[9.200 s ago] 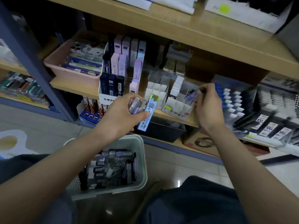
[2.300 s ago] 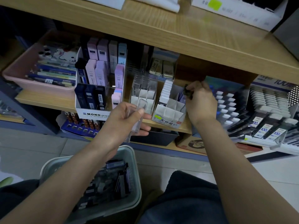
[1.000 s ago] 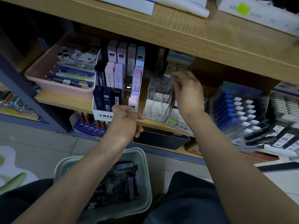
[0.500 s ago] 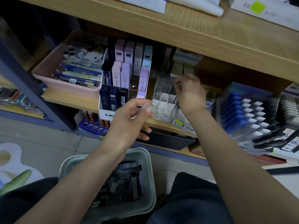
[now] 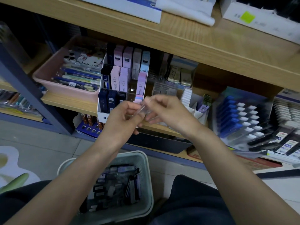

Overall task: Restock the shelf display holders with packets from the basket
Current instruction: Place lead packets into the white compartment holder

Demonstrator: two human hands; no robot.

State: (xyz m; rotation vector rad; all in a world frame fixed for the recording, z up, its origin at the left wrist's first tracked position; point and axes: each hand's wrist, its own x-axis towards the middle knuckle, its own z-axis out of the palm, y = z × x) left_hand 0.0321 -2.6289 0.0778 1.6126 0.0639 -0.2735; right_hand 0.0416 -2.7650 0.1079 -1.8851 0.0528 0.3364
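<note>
Clear plastic, slim: one packet held between both hands, just in front of the shelf edge and above the basket. Left hand curled round the packet's lower end, fingers folded under. Right hand nipping the upper end between thumb and forefinger, other fingers loosely bent below. Long axis tilted: low end near and left, high end far and right. Top end blurred; cannot tell which hand bears the weight. Clear holder straight beyond the right hand on the far side, slots upright. White holder just right of it. Judged next: pass to the right hand, the nearer to both holders, stand the packet upright, lower into a slot. Spare packets loose in the basket, near and below.
</note>
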